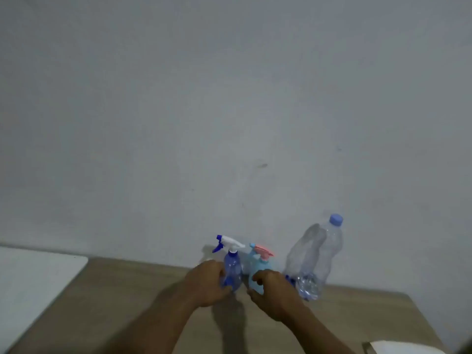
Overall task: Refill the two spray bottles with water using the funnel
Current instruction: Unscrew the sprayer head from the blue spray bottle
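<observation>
While our left hand (208,284) clasps the upright blue sprayer (233,270) and our right hand (274,292) the teal sprayer (261,267), we see the water bottle (318,261) nearest our right.

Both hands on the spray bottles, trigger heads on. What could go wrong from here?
1. The left hand grips the dark blue spray bottle and the right hand grips the light blue spray bottle. The bottles stand close together, so twisting one head off may tip the other.
2. The tall water bottle stands just beside the right hand. A careless swing could topple it, though it is capped.
</observation>
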The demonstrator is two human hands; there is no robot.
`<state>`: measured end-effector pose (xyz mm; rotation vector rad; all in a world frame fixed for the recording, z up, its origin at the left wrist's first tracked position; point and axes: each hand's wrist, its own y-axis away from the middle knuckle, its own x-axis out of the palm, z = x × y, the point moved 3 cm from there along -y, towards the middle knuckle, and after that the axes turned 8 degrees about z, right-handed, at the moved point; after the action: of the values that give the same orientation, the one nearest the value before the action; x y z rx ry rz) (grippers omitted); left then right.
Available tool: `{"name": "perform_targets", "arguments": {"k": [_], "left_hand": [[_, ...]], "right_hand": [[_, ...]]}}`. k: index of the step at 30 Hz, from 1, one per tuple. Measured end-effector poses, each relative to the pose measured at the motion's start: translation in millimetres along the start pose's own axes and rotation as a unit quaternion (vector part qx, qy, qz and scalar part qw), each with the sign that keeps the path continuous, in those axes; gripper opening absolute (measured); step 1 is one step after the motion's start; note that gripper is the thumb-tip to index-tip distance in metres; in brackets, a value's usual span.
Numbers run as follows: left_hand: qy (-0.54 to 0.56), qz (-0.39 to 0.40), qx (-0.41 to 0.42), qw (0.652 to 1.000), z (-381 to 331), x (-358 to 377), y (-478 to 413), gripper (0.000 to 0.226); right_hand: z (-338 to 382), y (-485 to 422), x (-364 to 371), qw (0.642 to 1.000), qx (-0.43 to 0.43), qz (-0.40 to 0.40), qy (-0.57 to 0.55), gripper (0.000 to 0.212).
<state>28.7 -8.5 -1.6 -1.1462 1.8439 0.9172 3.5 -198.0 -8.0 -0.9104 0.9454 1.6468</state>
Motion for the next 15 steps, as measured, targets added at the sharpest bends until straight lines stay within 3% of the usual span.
{"name": "perform_targets", "arguments": {"k": [4,8,15], "left_hand": [[0.045,0.015,-0.008,0.999,28.6,22.6,-33.1,0.026],[0.072,0.012,-0.025,0.997,54.6,43.1,-70.8,0.024],[0.102,-0.012,-0.019,0.995,77.6,61.6,-114.9,0.04]], "right_hand": [[-11.8,-42.1,37.1,0.999,-0.009,0.012,-0.034,0.011],[-31.8,-88.6,79.2,0.997,0.006,0.015,-0.075,0.016],[-51.6,-137.1,107.7,0.989,0.016,-0.024,-0.144,0.021]]}}
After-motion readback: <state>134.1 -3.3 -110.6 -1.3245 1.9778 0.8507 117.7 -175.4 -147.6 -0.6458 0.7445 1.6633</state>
